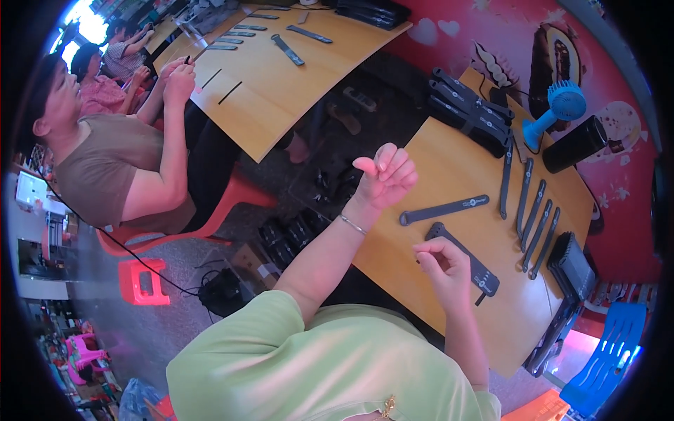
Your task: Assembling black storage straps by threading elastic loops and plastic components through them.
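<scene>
My left hand (387, 175) is raised over the table's near left edge, thumb apart and fingers curled in; whatever they may hold is hidden. Thumb and forefinger of my right hand (449, 270) pinch together, with a tiny dark bit at their tips, too small to name. Partly behind that hand lies a wide dark grey strap piece (480, 269) with a light print and a narrow tab. A slim grey strap (446, 209) with a rounded end rests between the hands on the wooden table (393, 247). Several similar slim straps (537, 226) lie in a row at the right.
Behind the straps are a stack of black straps (472, 112), a blue handheld fan (554, 116) and a black cylinder (574, 144). Dark stacked pieces (572, 266) sit at the right edge. A co-worker (119, 161) sits left at another table (281, 91) bearing straps.
</scene>
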`<action>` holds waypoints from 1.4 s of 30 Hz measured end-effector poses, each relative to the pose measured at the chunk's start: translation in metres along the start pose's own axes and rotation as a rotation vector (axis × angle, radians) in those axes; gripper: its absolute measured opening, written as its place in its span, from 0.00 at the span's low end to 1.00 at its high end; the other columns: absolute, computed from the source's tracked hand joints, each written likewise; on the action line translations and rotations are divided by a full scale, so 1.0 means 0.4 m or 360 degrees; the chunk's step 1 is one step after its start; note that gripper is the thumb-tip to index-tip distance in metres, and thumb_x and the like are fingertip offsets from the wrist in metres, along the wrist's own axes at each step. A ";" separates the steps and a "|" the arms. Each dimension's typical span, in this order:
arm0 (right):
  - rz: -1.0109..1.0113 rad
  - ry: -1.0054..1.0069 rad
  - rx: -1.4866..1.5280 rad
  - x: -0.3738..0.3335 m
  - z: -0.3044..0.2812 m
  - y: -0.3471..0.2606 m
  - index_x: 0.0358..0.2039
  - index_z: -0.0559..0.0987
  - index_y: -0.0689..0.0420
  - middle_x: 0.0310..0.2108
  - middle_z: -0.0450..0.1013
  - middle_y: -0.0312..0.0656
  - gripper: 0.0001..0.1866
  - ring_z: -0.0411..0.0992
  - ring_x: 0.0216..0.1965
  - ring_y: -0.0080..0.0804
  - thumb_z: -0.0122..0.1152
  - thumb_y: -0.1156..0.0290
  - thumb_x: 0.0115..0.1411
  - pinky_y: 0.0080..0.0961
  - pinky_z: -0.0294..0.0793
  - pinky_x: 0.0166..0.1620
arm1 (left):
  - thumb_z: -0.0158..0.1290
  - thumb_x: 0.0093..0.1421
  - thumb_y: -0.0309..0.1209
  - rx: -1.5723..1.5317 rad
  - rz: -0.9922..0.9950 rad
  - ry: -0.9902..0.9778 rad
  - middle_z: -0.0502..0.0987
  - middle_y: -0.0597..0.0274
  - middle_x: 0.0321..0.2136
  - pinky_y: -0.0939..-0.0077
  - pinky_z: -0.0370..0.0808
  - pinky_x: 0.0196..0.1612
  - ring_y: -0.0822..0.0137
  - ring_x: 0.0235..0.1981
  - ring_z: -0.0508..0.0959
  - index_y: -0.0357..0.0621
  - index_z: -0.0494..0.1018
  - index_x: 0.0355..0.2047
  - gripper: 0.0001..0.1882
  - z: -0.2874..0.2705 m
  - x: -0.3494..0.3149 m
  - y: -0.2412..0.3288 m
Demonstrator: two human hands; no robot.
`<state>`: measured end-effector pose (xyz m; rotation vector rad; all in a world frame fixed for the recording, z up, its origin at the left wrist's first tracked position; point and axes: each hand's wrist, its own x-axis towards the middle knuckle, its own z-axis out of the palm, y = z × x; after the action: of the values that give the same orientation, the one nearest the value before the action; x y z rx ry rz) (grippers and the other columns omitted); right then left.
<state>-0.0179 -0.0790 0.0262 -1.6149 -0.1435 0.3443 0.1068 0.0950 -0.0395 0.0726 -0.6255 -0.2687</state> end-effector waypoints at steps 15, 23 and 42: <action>0.0162 0.0225 0.0096 -0.075 -0.082 0.035 0.31 0.78 0.61 0.26 0.71 0.31 0.04 0.66 0.25 0.14 0.55 0.79 0.56 0.11 0.64 0.28 | 0.61 0.40 0.52 -0.0144 -0.0014 0.0020 0.63 0.79 0.15 0.88 0.57 0.26 0.83 0.18 0.61 0.51 0.69 0.19 0.20 -0.034 0.005 -0.009; 0.0158 0.0350 0.0050 -0.069 -0.112 0.063 0.32 0.77 0.61 0.25 0.71 0.32 0.04 0.63 0.23 0.14 0.54 0.78 0.57 0.11 0.62 0.28 | 0.62 0.37 0.54 -0.0115 0.0020 0.0004 0.62 0.79 0.16 0.88 0.58 0.26 0.82 0.19 0.61 0.51 0.67 0.19 0.23 -0.049 0.014 0.016; 0.0115 0.0411 -0.0029 -0.024 -0.156 0.039 0.34 0.77 0.61 0.28 0.71 0.34 0.05 0.65 0.25 0.16 0.54 0.78 0.57 0.13 0.63 0.29 | 0.60 0.51 0.46 -0.0192 0.0024 -0.0009 0.61 0.74 0.16 0.86 0.58 0.26 0.80 0.19 0.61 0.50 0.67 0.19 0.18 -0.021 0.026 0.016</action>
<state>-0.0095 -0.1422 0.0144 -1.6701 0.1089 0.1879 0.1211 0.0982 -0.0395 -0.0488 -0.6141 -0.2918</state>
